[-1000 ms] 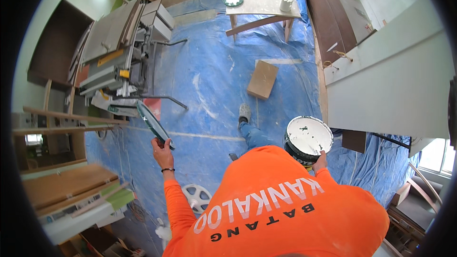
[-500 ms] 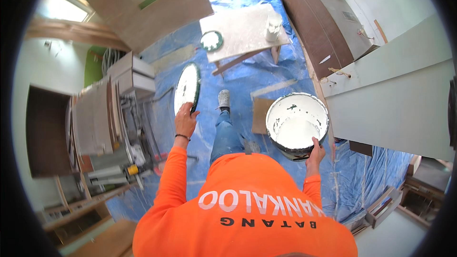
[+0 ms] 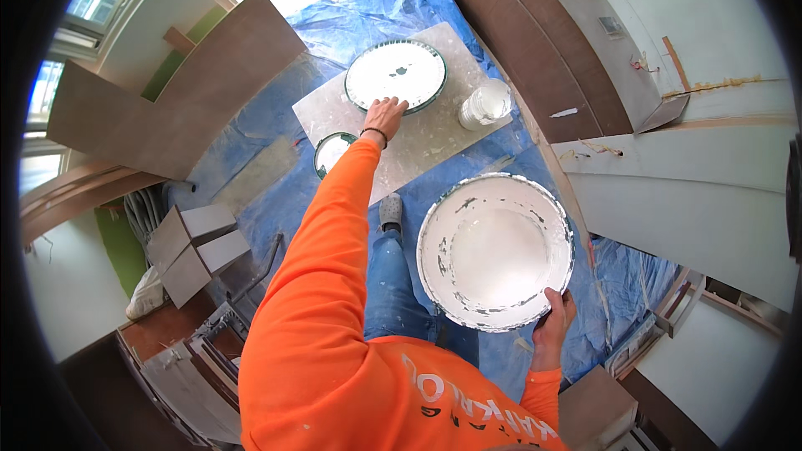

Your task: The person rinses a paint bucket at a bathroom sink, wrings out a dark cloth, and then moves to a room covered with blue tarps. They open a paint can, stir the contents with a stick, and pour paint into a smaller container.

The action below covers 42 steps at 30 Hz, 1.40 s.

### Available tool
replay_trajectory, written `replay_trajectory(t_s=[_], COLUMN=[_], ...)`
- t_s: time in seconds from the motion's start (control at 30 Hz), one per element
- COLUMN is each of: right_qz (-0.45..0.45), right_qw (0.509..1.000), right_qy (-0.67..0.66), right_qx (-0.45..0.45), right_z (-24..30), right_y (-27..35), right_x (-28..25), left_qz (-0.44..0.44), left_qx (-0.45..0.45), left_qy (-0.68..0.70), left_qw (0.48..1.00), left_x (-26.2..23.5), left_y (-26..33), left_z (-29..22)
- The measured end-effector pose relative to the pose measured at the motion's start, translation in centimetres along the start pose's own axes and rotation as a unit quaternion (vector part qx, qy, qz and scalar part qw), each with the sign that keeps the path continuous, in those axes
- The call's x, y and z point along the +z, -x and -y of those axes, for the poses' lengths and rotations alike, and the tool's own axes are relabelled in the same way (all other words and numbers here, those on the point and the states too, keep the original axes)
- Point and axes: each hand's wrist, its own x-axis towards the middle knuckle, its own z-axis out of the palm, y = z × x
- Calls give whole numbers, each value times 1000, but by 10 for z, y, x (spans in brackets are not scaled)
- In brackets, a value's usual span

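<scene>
With my left arm stretched forward, my left hand (image 3: pixel 386 117) grips the near edge of a large white bucket lid (image 3: pixel 399 75), its rim dark green. The lid is over the far part of a small spattered table (image 3: pixel 401 150). My right hand (image 3: pixel 555 326), thumb inside, holds the right rim of a big paint bucket (image 3: pixel 494 250). White paint lies in the bucket, and its walls are streaked with paint and dark flakes. Left of my left wrist, a smaller paint-covered lid (image 3: pixel 332 154) sits at the table's edge. A white-coated tub (image 3: pixel 484 105) stands on the table's right side.
Blue plastic sheeting (image 3: pixel 242 150) covers the floor. Large brown boards (image 3: pixel 175 92) lean at the far left, with small boxes (image 3: pixel 199 250) nearer. A long brown panel (image 3: pixel 535 42) and pale panels (image 3: pixel 677 200) border the right side.
My left hand has carried the large lid forward and right, from beside the table to over it, and turned it flatter. The bucket, still in my right hand, now appears nearer and more upright.
</scene>
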Motion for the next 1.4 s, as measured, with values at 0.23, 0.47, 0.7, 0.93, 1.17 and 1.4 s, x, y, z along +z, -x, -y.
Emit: replay_trajectory(t_s=[0.23,0.47,0.7,0.93,1.17,1.4], right_qz=[0,67,119,146,179,231], right_qw=[999,998,993,989,983,972], right_qy=[7,10,15,-21,14,39], right_qx=[41,16,6,7,24,-23], right_z=[1,12,-14,-67,-90,-106], right_y=[32,36,-18,-83,-98,-103], right_x=[104,151,196,211,209,204], left_qz=[206,261,154,94,34,40], left_qx=[-142,-225,-267,-238,-244,-269], left_qy=[416,721,614,473,376,342], left_qw=[874,602,726,843,894,899], left_x=[-22,-148,-157,-143,-153,-154], left_y=[60,224,190,142,127,117], left_z=[35,16,34,48,37,37])
